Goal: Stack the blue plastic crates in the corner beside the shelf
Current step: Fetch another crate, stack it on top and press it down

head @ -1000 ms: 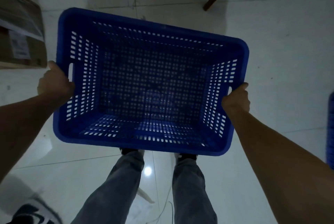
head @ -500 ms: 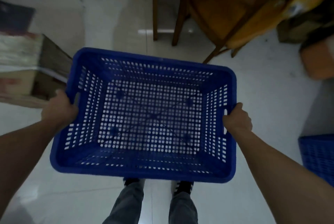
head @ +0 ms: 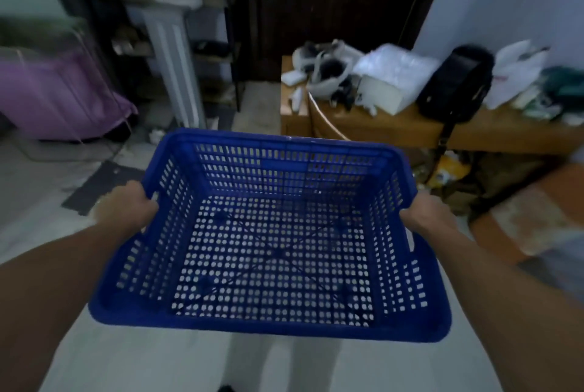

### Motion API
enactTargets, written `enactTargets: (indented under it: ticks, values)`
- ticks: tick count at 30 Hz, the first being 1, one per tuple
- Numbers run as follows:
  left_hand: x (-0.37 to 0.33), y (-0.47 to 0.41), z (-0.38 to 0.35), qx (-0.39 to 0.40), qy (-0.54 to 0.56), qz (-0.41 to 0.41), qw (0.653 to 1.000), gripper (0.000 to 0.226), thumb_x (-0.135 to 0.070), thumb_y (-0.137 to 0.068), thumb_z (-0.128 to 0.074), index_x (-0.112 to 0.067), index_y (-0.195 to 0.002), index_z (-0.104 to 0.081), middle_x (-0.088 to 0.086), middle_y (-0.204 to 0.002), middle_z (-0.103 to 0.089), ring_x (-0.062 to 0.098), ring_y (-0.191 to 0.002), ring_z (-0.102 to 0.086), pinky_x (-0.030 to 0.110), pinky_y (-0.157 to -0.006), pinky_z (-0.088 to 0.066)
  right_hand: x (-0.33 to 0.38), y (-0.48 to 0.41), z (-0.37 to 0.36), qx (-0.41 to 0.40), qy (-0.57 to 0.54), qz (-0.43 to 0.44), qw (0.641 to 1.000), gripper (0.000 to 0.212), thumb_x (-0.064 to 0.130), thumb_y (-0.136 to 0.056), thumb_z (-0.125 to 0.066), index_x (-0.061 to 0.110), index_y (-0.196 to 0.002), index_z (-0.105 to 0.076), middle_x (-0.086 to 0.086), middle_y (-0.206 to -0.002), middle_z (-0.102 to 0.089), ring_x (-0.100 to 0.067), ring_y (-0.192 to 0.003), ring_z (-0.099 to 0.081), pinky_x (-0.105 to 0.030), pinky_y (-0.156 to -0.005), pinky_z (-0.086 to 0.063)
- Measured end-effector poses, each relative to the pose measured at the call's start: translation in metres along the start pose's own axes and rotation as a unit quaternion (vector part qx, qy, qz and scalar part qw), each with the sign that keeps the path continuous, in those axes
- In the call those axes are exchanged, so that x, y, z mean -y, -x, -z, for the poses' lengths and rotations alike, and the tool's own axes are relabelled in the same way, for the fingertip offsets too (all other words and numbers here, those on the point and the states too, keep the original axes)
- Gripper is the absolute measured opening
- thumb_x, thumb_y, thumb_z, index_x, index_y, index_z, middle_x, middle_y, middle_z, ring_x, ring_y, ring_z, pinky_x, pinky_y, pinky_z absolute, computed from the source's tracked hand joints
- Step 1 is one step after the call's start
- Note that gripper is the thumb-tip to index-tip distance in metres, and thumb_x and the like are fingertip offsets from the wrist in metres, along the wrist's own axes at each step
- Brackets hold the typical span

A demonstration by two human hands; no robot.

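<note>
An empty blue plastic crate point(head: 275, 323) with perforated walls and floor is held level in front of me, above the pale tiled floor. My left hand point(head: 128, 208) grips its left rim by the handle slot. My right hand point(head: 426, 216) grips the right rim the same way. A dark open shelf unit point(head: 218, 53) stands against the far wall, left of a dark door. No other blue crate is in view.
A wooden table point(head: 373, 126) cluttered with bags and white items stands at the right, with things underneath. A white pillar point(head: 173, 66) and a purple cloth-covered object point(head: 60, 97) are at the left. A dark mat point(head: 104, 186) lies on the floor. An orange-topped box point(head: 531, 211) sits at far right.
The view has lifted from the floor to the room ahead. The crate stays in both hands. The second blue crate at the right edge and the cardboard box at the left have left the view.
</note>
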State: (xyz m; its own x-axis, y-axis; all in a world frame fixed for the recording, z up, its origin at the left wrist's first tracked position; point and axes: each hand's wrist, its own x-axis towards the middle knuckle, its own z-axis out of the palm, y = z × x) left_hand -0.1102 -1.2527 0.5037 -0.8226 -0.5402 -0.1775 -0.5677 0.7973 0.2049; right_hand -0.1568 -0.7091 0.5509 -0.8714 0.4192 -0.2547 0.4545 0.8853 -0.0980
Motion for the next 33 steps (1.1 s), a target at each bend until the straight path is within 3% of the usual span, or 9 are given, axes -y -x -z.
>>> enactTargets:
  ticks: [7,10,11,12,14,16,22,30,33]
  values:
    - [-0.006,-0.015,0.082,-0.075,-0.023,-0.017,0.997,0.034,-0.05,-0.078,-0.059,-0.018,-0.071,-0.069,0.007,-0.068,-0.068,0.03,-0.06,-0.066,0.038,-0.061,-0.06,-0.008,0.052,0.128,-0.038,0.008,0.039,0.998,0.022,0.033,-0.099,-0.053,0.011,-0.1,-0.055,-0.007,-0.088,-0.054,-0.023,-0.065,-0.052,-0.031,-0.048,-0.038]
    - [0.008,-0.115,0.071,-0.116,0.006,-0.069,0.991,0.079,-0.077,-0.061,-0.013,-0.019,-0.063,-0.066,0.004,-0.059,-0.064,0.028,-0.05,-0.062,0.039,-0.058,-0.058,-0.017,0.07,0.166,-0.053,-0.012,0.037,0.998,0.02,0.028,-0.097,-0.053,0.011,-0.087,-0.058,-0.007,-0.078,-0.055,-0.022,-0.059,-0.049,-0.03,-0.047,-0.037]
    - [0.0,-0.128,0.08,-0.131,0.01,-0.083,0.988,0.087,-0.082,-0.052,-0.008,-0.019,-0.063,-0.066,0.004,-0.058,-0.064,0.028,-0.049,-0.062,0.04,-0.058,-0.058,-0.021,0.075,0.176,-0.061,-0.013,0.033,0.997,0.02,0.027,-0.097,-0.052,0.012,-0.085,-0.057,-0.006,-0.075,-0.053,-0.023,-0.058,-0.048,-0.031,-0.048,-0.037]
    - [-0.014,-0.122,0.097,-0.131,0.019,-0.085,0.988,0.078,-0.077,-0.061,-0.013,-0.019,-0.063,-0.066,0.005,-0.059,-0.064,0.028,-0.05,-0.062,0.041,-0.059,-0.058,-0.026,0.079,0.186,-0.072,-0.012,0.025,0.997,0.021,0.028,-0.096,-0.052,0.013,-0.082,-0.057,-0.006,-0.072,-0.052,-0.023,-0.057,-0.047,-0.031,-0.048,-0.037]
    - [-0.055,-0.059,0.151,-0.135,0.016,-0.085,0.987,0.039,-0.054,-0.073,-0.051,-0.019,-0.064,-0.066,0.006,-0.062,-0.065,0.031,-0.055,-0.064,0.042,-0.06,-0.06,-0.041,0.09,0.204,-0.087,-0.011,0.005,0.996,0.022,0.029,-0.095,-0.052,0.014,-0.078,-0.055,-0.006,-0.07,-0.051,-0.023,-0.057,-0.046,-0.031,-0.047,-0.037]
    - [-0.097,0.017,0.201,-0.131,0.019,-0.096,0.987,0.029,-0.046,-0.072,-0.064,-0.017,-0.069,-0.069,0.01,-0.069,-0.068,0.033,-0.064,-0.068,0.043,-0.065,-0.062,-0.06,0.101,0.221,-0.098,-0.025,-0.012,0.995,0.021,0.028,-0.092,-0.054,0.014,-0.076,-0.054,-0.006,-0.069,-0.05,-0.023,-0.056,-0.045,-0.031,-0.048,-0.036]
    - [-0.194,0.139,0.261,-0.116,0.08,-0.189,0.972,0.027,-0.024,-0.085,-0.066,0.002,-0.081,-0.071,0.021,-0.081,-0.069,0.042,-0.083,-0.07,0.041,-0.068,-0.054,-0.157,0.132,0.251,-0.125,-0.085,-0.08,0.985,0.025,0.032,-0.074,-0.068,0.014,-0.09,-0.065,-0.011,-0.086,-0.067,-0.027,-0.071,-0.064,-0.037,-0.065,-0.057]
    - [-0.336,0.246,0.238,-0.085,0.064,-0.319,0.942,0.017,-0.025,-0.087,-0.064,-0.013,-0.076,-0.057,0.012,-0.076,-0.062,0.031,-0.065,-0.059,0.034,-0.058,-0.049,-0.324,0.213,0.28,-0.208,-0.104,-0.222,0.947,0.026,0.032,-0.085,-0.061,0.011,-0.1,-0.058,-0.008,-0.084,-0.06,-0.027,-0.071,-0.061,-0.037,-0.067,-0.054]
    - [-0.396,0.299,0.219,-0.07,0.058,-0.386,0.918,0.014,-0.024,-0.081,-0.063,-0.01,-0.078,-0.063,0.013,-0.075,-0.063,0.03,-0.063,-0.061,0.033,-0.057,-0.05,-0.398,0.249,0.291,-0.22,-0.101,-0.276,0.93,0.021,0.027,-0.085,-0.06,0.009,-0.096,-0.059,-0.009,-0.082,-0.061,-0.025,-0.068,-0.061,-0.035,-0.064,-0.053]
